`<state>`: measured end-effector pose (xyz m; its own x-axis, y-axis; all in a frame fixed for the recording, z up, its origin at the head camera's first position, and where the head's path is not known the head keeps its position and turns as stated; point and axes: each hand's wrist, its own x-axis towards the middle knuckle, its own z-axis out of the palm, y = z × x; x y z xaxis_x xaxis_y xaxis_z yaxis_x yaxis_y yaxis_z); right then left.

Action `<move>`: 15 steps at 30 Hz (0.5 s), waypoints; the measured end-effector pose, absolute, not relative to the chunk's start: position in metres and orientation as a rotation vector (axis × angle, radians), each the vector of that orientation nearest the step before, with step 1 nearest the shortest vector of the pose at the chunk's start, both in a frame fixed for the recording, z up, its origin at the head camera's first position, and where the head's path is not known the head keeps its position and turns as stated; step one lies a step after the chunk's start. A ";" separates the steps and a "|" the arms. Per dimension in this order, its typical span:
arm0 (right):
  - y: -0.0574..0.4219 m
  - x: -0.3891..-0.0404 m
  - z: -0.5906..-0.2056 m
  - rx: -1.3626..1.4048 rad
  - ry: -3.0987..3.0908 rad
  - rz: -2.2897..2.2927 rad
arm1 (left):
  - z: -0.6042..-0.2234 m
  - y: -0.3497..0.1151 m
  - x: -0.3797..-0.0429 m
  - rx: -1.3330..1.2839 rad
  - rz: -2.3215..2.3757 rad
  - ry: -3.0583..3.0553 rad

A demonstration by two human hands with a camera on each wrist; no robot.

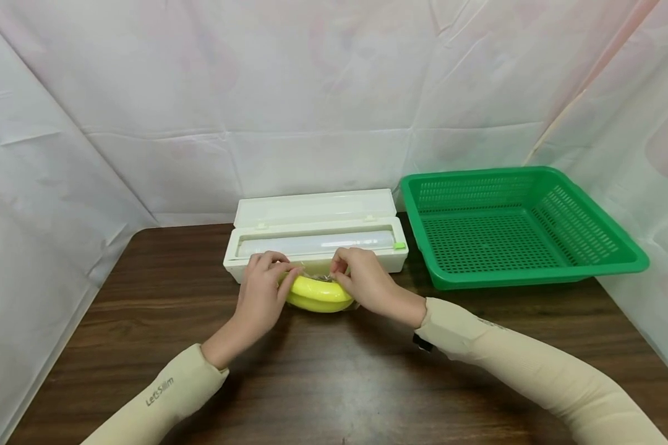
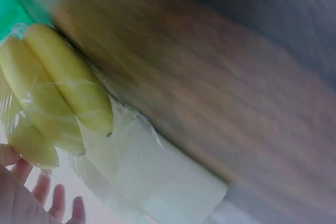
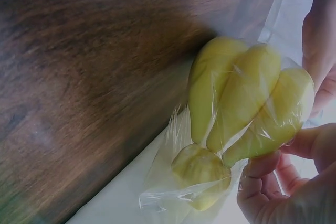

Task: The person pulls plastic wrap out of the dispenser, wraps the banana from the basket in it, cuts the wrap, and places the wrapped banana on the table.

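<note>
— What is shown on the counter?

— A bunch of yellow bananas is held between two hands, just in front of an open white wrap dispenser. Clear film is seen draped over the fruit in both wrist views.

— How are the fingers set?

— The left hand is curled over the bunch's left end; the right hand is pinched on the film at the right end, its fingers pressed under the fruit.

— Which step is judged to be in hand?

— The wrapping itself: film is being drawn around the bananas. Whether it is cut from the roll cannot be told.

— What is called for next?

— Probably the loose edges tucked under and smoothed. A green basket is seen nearby, to the right.
</note>
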<state>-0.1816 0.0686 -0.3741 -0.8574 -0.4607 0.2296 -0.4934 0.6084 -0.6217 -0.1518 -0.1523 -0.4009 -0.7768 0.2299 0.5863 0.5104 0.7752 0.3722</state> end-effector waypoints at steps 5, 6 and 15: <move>0.068 -0.183 -0.374 0.828 -2.780 1.121 | -0.407 -0.155 -0.151 -0.764 -0.610 -2.283; 0.068 -0.183 -0.374 0.830 -2.781 1.122 | -0.407 -0.155 -0.151 -0.822 -0.604 -2.255; 0.070 -0.189 -0.377 0.815 -2.760 1.148 | -0.407 -0.155 -0.155 -1.070 -0.476 -2.252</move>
